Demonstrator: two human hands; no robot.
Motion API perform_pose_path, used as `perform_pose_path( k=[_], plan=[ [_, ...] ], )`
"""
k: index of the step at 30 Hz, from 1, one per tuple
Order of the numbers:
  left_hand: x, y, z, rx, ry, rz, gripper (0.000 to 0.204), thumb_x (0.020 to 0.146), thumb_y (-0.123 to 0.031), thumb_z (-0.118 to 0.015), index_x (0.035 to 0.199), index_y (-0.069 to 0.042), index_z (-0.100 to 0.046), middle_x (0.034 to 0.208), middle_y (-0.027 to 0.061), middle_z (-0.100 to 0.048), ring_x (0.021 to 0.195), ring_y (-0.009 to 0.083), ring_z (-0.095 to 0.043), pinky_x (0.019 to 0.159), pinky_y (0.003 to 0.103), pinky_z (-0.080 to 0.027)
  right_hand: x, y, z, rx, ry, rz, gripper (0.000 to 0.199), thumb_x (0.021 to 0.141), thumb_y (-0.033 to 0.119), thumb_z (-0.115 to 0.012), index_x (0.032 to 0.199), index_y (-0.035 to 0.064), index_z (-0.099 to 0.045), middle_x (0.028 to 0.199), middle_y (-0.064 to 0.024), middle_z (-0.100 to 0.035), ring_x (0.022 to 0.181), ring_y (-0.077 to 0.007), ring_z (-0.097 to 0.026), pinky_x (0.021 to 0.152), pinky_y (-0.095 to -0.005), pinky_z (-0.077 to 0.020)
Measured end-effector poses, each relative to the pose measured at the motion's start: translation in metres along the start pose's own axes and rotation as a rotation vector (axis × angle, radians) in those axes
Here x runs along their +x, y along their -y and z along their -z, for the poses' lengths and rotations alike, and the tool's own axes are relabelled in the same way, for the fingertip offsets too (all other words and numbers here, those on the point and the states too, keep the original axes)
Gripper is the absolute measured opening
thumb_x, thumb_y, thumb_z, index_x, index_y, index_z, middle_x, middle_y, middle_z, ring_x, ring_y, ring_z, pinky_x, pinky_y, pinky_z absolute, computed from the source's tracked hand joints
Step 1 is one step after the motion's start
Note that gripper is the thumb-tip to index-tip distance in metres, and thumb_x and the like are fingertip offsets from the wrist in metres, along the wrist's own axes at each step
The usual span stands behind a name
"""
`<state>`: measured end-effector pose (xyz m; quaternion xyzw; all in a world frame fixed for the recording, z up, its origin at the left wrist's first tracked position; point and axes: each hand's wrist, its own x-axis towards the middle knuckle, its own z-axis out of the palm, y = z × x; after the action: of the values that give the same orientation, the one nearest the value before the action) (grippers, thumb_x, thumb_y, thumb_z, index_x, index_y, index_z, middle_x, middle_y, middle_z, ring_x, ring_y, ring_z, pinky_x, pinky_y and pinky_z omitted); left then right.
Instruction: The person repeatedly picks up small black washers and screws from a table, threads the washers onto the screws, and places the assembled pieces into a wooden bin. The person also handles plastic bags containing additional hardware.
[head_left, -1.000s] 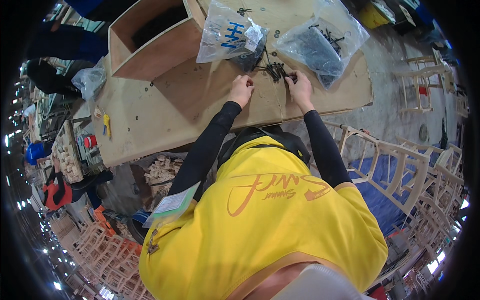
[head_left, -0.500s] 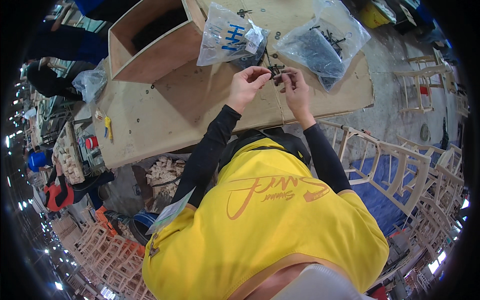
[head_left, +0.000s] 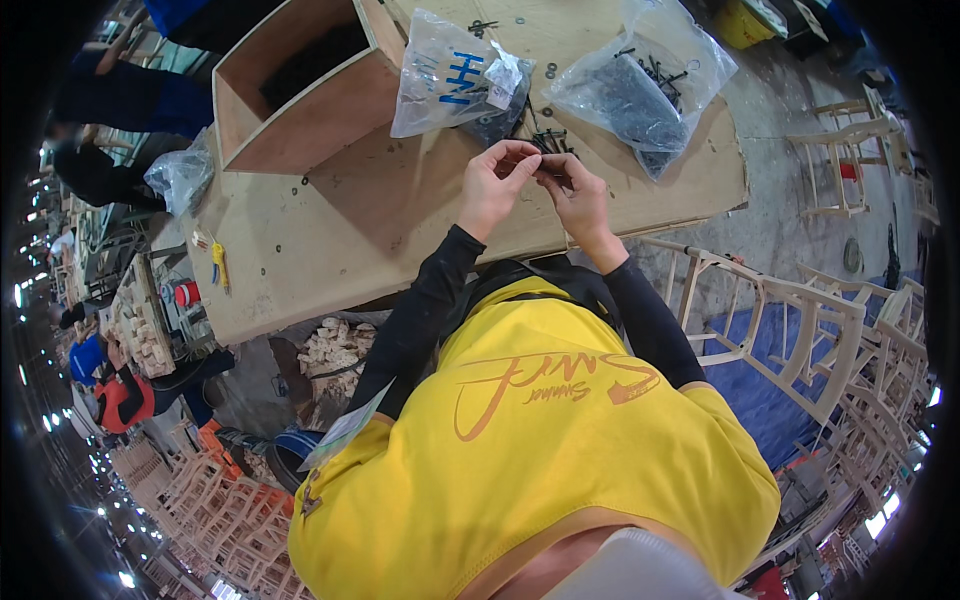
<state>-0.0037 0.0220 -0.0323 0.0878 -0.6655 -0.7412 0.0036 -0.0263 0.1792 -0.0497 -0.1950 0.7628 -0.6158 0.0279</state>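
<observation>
My two hands meet over the worktop, a little in from its near edge. My right hand seems to pinch a small dark piece between thumb and forefinger; my left hand has thumb and finger curled in at the same spot, but whether they grip it too I cannot tell. Just beyond my fingertips lies a loose heap of dark bolts, with a clear bag on its left and a second bag, bolts showing in it, toward the right edge. A wooden box stands by the far left corner. With so slight a hold, I judge the piece could slip and be lost among the bolts, or roll off the near edge; a careless knuckle could scatter the heap
</observation>
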Motion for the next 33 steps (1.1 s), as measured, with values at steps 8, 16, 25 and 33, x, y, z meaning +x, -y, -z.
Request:
perform_pose_path(
  k=[8, 16, 25, 33],
  plan=[
    [-0.014, -0.007, 0.001, 0.596, -0.051, -0.393, 0.017, 0.083, -0.010, -0.073, 0.099, -0.004, -0.069, 0.084, 0.0044, -0.061, 0.075, 0.0140, -0.060, 0.065, 0.027, -0.047, -0.005, 0.009, 0.000, 0.083, -0.024, -0.117, 0.044, 0.086, -0.001, -0.068, 0.127, 0.0066, -0.053, 0.105, -0.0151, -0.070, 0.093, -0.0175, -0.070, 0.076, -0.0290, -0.0557],
    [0.018, -0.080, 0.056, 0.583, -0.208, -0.400, 0.015, 0.086, -0.014, -0.073, 0.098, -0.005, -0.073, 0.089, 0.0029, -0.068, 0.077, 0.0080, -0.060, 0.068, 0.024, -0.048, -0.002, -0.012, 0.016, -0.270, -0.042, -0.038, 0.047, 0.082, 0.012, -0.073, 0.126, 0.0114, -0.056, 0.116, -0.0165, -0.063, 0.106, -0.0297, -0.062, 0.082, -0.0382, -0.0524],
    [0.052, -0.091, 0.087, 0.533, -0.482, -0.553, 0.022, 0.087, -0.009, -0.068, 0.107, -0.003, -0.069, 0.085, 0.0029, -0.068, 0.068, 0.0079, -0.058, 0.062, 0.023, -0.048, -0.012, -0.102, 0.031, -0.650, -0.108, -0.178, 0.035, 0.079, 0.017, -0.074, 0.110, 0.0068, -0.062, 0.096, -0.0122, -0.059, 0.088, -0.0284, -0.060, 0.079, -0.0399, -0.0483],
    [0.020, -0.010, 0.031, 0.597, -0.115, -0.254, 0.017, 0.085, -0.010, -0.067, 0.100, -0.003, -0.071, 0.085, 0.0079, -0.067, 0.070, 0.0153, -0.063, 0.065, 0.028, -0.050, -0.009, -0.109, 0.038, -0.513, -0.148, -0.306, 0.020, 0.079, 0.018, -0.073, 0.094, 0.0065, -0.064, 0.090, -0.0084, -0.061, 0.089, -0.0268, -0.060, 0.077, -0.0391, -0.0487]
  ],
)
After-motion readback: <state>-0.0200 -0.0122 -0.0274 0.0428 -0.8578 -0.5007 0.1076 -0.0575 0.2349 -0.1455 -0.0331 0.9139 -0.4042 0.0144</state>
